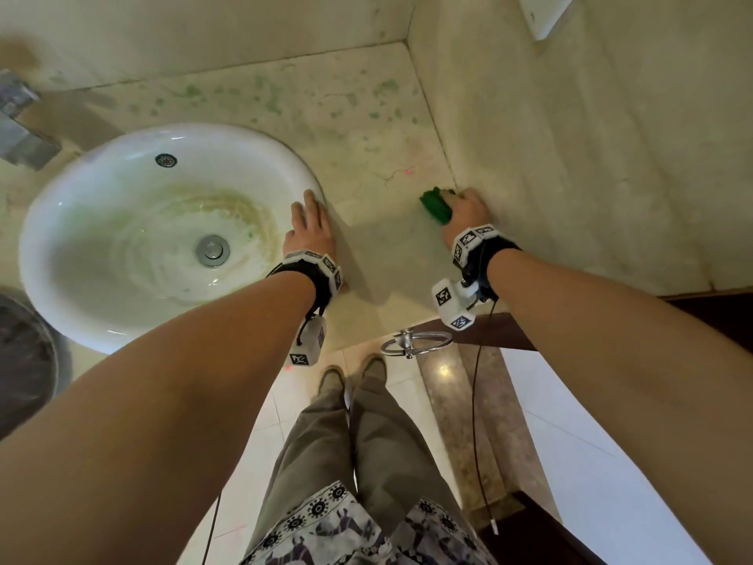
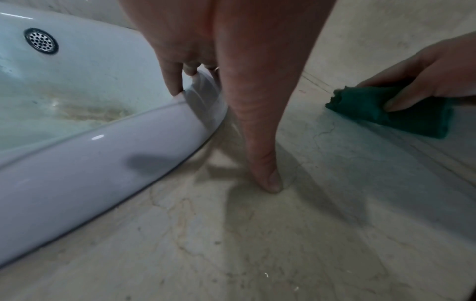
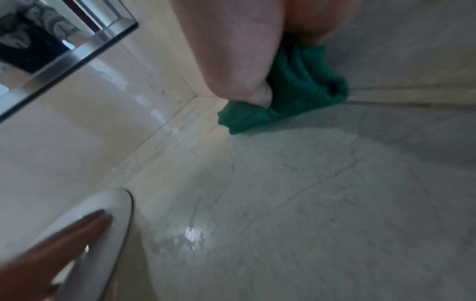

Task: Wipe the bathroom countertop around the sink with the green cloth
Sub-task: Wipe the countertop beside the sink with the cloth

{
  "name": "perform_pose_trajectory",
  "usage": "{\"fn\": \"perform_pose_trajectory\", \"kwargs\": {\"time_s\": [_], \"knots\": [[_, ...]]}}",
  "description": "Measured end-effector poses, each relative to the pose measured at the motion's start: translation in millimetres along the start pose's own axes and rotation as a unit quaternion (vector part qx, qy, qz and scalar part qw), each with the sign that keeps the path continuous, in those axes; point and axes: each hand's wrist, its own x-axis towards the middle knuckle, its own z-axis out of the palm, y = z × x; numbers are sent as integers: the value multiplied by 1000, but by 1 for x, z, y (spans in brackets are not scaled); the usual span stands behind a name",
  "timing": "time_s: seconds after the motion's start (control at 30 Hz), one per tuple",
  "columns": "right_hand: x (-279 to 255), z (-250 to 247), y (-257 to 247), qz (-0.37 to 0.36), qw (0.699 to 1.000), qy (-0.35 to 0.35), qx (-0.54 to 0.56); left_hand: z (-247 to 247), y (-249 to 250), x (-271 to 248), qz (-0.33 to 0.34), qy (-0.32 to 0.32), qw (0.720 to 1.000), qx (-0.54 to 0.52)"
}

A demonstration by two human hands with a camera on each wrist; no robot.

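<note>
The green cloth (image 1: pixel 436 205) is bunched on the beige marble countertop (image 1: pixel 366 128), right against the side wall. My right hand (image 1: pixel 468 210) grips it from above; in the right wrist view the thumb presses into the cloth (image 3: pixel 296 95). The left wrist view shows the cloth (image 2: pixel 391 110) under those fingers. My left hand (image 1: pixel 311 230) rests on the right rim of the white round sink (image 1: pixel 81 189), fingers straight on the rim (image 2: pixel 177 81), thumb tip down on the counter (image 2: pixel 268 179). Green stains dot the counter behind the sink.
A metal faucet (image 1: pixel 20 120) stands at the far left behind the basin. The side wall (image 1: pixel 591 157) bounds the counter on the right, the back wall at the far side. A chrome ring (image 1: pixel 415 344) hangs below the counter's front edge. A mirror's edge (image 3: pixel 64 53) sits above.
</note>
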Motion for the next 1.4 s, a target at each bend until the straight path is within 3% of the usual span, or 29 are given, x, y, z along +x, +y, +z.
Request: {"fn": "perform_pose_trajectory", "kwargs": {"time_s": [0.1, 0.17, 0.37, 0.67, 0.8, 0.9, 1.13, 1.4], "knots": [[-5, 11, -7, 12, 995, -89, -44, 1, 1, 1, 0, -5, 1000, 11], [-10, 16, -11, -11, 995, -95, -31, 2, 0, 4, -2, 13, 1000, 11], [-34, 30, -29, -117, 984, -128, -41, 0, 1, 4, 1, -11, 1000, 5], [-68, 58, -68, -181, 970, -157, -44, -5, 1, 0, 10, -30, 999, 24], [-72, 50, -74, -196, 956, -212, -53, -5, -1, 4, 10, 9, 1000, -3], [-65, 37, -74, -127, 961, -244, -23, -15, -7, 7, 31, -13, 999, 11], [-37, -4, -70, -11, 976, -198, 86, -41, -30, 18, 67, 5, 998, -2], [13, -32, -65, 49, 984, -60, 159, -63, -42, 51, 68, 19, 996, -56]]}}
